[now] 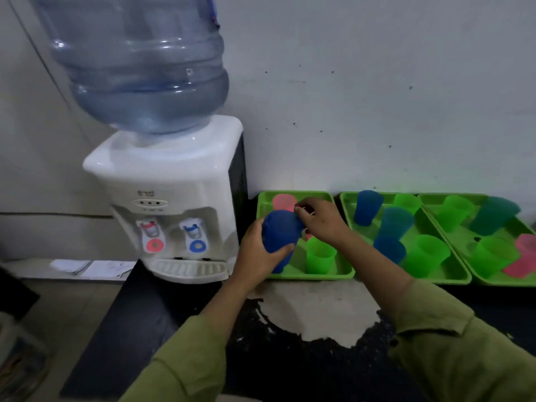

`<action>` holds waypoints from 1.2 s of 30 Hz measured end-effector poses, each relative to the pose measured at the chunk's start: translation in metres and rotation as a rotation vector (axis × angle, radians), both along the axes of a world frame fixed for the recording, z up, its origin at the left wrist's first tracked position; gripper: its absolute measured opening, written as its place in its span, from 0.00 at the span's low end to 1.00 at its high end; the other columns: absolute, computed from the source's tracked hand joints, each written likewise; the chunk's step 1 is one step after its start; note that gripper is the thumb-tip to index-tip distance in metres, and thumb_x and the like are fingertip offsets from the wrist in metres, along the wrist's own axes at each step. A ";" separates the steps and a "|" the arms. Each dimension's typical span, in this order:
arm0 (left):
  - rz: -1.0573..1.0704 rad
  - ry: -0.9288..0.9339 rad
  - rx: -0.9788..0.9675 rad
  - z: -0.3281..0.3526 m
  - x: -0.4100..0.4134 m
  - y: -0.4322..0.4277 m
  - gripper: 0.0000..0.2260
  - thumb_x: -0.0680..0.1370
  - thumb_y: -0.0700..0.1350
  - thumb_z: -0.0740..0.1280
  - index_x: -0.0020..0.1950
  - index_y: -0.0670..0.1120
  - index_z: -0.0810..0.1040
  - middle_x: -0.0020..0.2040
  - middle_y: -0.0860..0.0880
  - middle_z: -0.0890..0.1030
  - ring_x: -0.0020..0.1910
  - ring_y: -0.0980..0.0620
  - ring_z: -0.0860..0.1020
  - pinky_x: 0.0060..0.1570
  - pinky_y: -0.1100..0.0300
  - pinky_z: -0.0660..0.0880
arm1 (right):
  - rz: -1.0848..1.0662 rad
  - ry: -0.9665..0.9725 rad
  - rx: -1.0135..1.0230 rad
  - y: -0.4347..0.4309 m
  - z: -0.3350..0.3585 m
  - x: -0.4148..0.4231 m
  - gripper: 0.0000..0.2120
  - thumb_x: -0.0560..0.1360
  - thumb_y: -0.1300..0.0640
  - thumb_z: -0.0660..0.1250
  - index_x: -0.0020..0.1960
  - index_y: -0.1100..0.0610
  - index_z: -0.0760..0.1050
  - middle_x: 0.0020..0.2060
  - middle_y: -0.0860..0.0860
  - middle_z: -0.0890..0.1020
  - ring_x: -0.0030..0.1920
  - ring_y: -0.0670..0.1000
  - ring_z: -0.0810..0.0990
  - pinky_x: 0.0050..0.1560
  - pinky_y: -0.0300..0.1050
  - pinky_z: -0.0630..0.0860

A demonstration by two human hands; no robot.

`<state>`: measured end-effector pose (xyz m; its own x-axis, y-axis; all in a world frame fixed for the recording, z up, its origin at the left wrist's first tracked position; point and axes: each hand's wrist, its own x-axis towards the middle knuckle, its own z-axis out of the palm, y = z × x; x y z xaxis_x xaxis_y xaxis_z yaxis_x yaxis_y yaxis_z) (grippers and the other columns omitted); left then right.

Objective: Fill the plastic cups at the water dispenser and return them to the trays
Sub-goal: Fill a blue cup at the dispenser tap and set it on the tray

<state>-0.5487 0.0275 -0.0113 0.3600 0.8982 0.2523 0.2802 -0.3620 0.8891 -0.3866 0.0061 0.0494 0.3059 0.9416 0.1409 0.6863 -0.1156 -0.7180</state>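
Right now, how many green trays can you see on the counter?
3, side by side: the left tray beside the water dispenser, the middle tray, and the right tray, cut off by the picture's edge. More may lie beyond it.

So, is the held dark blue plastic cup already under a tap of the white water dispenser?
No, the left hand grips the dark blue plastic cup over the leftmost green tray, beside the dispenser.
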 end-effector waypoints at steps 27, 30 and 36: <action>0.055 0.074 -0.274 -0.075 -0.233 0.080 0.29 0.68 0.44 0.76 0.65 0.44 0.68 0.60 0.47 0.74 0.59 0.49 0.74 0.60 0.50 0.73 | -0.077 0.220 0.281 0.063 -0.060 -0.173 0.24 0.72 0.67 0.62 0.67 0.58 0.64 0.55 0.49 0.74 0.55 0.49 0.73 0.55 0.46 0.73; 0.052 0.019 -0.284 -0.074 -0.234 0.089 0.26 0.69 0.40 0.76 0.62 0.45 0.68 0.59 0.47 0.75 0.58 0.48 0.74 0.61 0.51 0.73 | -0.114 0.241 0.284 0.063 -0.064 -0.176 0.23 0.73 0.67 0.62 0.66 0.57 0.64 0.54 0.49 0.74 0.54 0.49 0.74 0.55 0.47 0.74; 0.053 -0.037 -0.294 -0.076 -0.238 0.103 0.23 0.69 0.40 0.75 0.60 0.47 0.68 0.56 0.50 0.76 0.56 0.50 0.76 0.55 0.58 0.72 | -0.185 0.274 0.247 0.061 -0.071 -0.182 0.25 0.73 0.66 0.63 0.68 0.54 0.63 0.52 0.47 0.74 0.52 0.49 0.74 0.49 0.42 0.71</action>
